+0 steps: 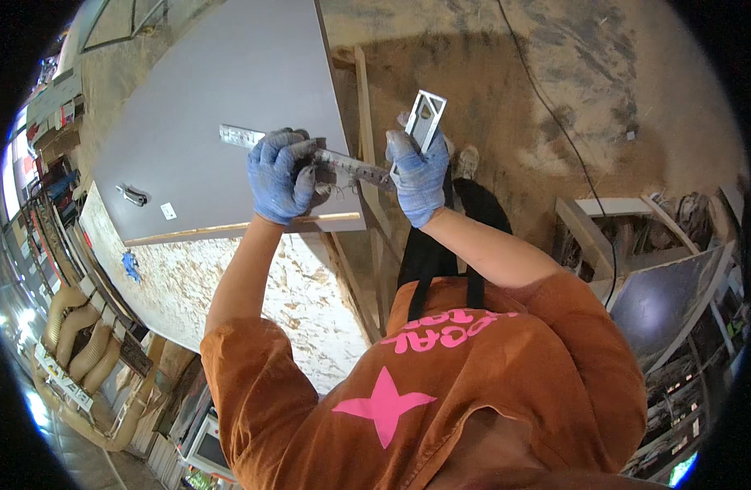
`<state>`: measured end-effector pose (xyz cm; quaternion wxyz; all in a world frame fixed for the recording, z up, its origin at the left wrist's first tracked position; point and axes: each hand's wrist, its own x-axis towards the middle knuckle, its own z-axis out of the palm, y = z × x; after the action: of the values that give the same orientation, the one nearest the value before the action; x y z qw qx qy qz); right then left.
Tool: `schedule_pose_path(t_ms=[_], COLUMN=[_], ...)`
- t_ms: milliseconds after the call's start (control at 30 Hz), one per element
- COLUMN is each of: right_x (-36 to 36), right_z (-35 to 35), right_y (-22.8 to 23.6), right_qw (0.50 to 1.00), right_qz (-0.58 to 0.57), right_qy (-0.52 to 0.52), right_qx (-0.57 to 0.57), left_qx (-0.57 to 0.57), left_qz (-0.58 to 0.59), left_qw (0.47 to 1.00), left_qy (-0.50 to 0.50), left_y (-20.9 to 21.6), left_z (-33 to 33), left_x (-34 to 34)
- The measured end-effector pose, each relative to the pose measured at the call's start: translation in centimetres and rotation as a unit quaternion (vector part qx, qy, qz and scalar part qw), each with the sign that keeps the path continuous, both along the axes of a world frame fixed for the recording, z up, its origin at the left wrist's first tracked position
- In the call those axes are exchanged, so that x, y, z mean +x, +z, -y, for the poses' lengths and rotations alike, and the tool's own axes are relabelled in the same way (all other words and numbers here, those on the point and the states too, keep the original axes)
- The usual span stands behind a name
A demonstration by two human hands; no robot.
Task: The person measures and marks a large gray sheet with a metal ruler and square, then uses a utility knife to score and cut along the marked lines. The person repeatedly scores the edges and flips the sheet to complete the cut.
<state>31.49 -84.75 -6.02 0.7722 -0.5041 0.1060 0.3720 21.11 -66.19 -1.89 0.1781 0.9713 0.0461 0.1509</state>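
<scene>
A metal try square (355, 167) spans both hands, with a ruled steel blade and a silver stock that has a cutout. My left hand (279, 175), in a dusty blue work glove, is closed around the blade, whose far end sticks out past the fingers to the left. My right hand (420, 173), gloved the same way, grips the stock near the corner; the stock's end points up and away. The left hand and blade are over the right part of a grey panel (220, 98) with a raw wood edge, while the right hand is beyond the panel's side.
On the panel lie a small dark metal tool (132, 194) and a white label (168, 211). Nearer is a pale flaky board (298, 298) with a blue scrap (130, 266). A black cable (565, 131) crosses the dusty floor. Offcuts fill a wooden bin (637, 229) at right.
</scene>
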Motion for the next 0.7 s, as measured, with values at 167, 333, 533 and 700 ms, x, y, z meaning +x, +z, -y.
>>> schedule_pose_path(t_ms=[167, 333, 533, 700], right_x=[-5.6, -4.1, -6.9, -6.6], right_z=[-3.3, 0.9, -0.7, 0.3], right_y=[-0.5, -0.6, 0.0, -0.4], right_qw=[0.998, 1.000, 0.993, 0.995], right_qz=[0.028, 0.011, 0.076, 0.088], right_qy=[-0.050, -0.019, -0.085, -0.012], right_qx=[-0.009, 0.016, -0.038, -0.042], left_qx=[-0.003, -0.021, -0.004, 0.030], left_qz=[-0.060, -0.003, -0.018, -0.029], left_qw=[0.998, 1.000, 1.000, 0.999], left_qy=[-0.003, -0.020, -0.005, 0.020], left_y=[-0.3, 0.1, -0.6, -0.6], left_z=[-0.5, 2.3, 1.9, 2.0], left_x=[-1.6, -2.9, -3.4, -4.0])
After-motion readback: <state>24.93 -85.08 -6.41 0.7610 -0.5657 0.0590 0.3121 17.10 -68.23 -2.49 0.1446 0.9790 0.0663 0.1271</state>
